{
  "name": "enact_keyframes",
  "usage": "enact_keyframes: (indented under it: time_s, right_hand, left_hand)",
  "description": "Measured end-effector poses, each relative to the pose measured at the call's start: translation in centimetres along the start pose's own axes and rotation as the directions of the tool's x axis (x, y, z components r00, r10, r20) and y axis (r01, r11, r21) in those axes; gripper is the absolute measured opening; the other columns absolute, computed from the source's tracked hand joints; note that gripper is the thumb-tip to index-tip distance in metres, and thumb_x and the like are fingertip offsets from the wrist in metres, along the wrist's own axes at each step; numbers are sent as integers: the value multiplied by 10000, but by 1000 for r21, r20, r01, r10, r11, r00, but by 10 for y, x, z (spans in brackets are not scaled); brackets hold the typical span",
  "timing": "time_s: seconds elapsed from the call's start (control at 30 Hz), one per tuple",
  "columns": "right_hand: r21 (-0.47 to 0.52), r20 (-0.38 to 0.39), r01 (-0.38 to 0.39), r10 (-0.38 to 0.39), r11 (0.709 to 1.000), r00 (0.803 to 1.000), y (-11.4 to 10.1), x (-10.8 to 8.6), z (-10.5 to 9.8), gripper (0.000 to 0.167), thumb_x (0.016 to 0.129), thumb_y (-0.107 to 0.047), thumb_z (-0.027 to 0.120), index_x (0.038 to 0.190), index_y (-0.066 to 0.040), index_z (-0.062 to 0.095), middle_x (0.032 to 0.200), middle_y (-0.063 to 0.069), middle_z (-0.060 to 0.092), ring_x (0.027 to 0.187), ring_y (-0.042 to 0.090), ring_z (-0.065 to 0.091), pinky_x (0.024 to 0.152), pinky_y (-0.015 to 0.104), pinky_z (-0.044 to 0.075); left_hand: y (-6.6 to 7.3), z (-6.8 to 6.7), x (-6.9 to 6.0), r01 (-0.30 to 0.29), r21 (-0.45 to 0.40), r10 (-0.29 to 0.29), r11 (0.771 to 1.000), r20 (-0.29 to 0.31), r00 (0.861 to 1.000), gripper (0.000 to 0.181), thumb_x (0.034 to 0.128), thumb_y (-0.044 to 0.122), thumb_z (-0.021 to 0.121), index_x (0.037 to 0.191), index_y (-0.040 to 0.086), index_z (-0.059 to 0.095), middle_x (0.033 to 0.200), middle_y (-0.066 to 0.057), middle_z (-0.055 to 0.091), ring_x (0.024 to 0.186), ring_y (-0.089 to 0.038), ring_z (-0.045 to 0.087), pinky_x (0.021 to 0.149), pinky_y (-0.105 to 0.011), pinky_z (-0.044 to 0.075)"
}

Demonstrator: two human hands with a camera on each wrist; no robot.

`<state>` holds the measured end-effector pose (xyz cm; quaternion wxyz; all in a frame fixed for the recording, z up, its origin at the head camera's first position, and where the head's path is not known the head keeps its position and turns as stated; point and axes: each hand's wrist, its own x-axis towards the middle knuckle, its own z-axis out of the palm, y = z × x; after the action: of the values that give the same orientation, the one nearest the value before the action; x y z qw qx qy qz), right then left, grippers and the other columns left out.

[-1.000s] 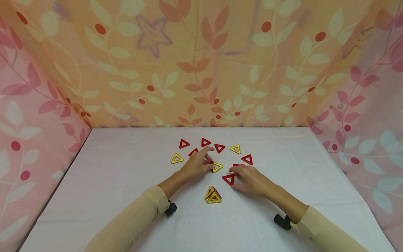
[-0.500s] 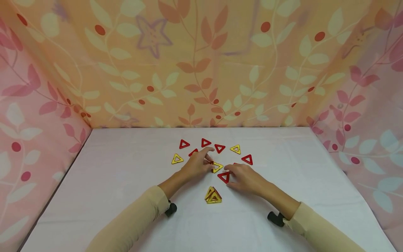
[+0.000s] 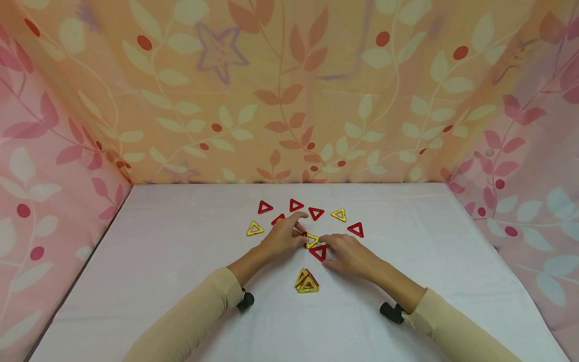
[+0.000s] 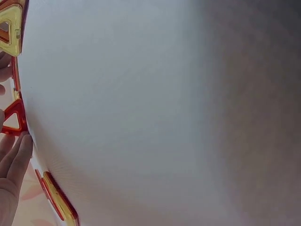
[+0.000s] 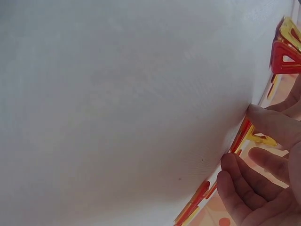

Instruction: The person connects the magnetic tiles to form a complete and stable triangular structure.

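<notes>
With fingers and thumb my left hand holds a red triangle magnetic tile standing on edge; its face is mostly hidden in the head view. Right beside it is a yellow triangle tile, which looks raised in the right wrist view. My right hand grips another red triangle tile, lying low at the table, between thumb and fingers. This tile sits just nearer than the yellow one; whether they touch I cannot tell. Closer to me stands a small yellow-and-red pyramid of such tiles.
Loose triangle tiles lie in an arc beyond the hands: a yellow one at left, several red ones such as the far-left red tile, a yellow one and a red one at right. White cloth covers the table.
My right hand has slid left with its red tile, bringing it close to the yellow tile. A red tile seen behind that hand is now hidden. The left hand stays in place.
</notes>
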<state>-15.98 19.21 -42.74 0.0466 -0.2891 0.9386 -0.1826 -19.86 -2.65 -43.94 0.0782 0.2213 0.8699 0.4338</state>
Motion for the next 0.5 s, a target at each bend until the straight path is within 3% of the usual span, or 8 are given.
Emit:
enact_keyframes:
  time_s: [0.3,0.5]
  right_hand:
    - [2,3,-22,22,1000,1000,-1,6,0,501,815,-174,830,1262,-47,642,1062,45,708,914,145,634,866,358,558]
    - [21,-8,2,-2,1000,1000,1,8,1,502,806,-156,840,1259,-53,649,1079,41,709,892,144,625,840,332,561]
  left_hand:
    - [-1,0,0,-11,-1,11,1000,-4,1000,584,881,69,754,1404,84,494,999,-22,676,945,-166,675,872,-312,552]
    - [-2,0,0,-24,1,24,1000,-10,1000,581,874,63,761,1393,71,502,981,-9,674,932,-160,685,869,-315,553]
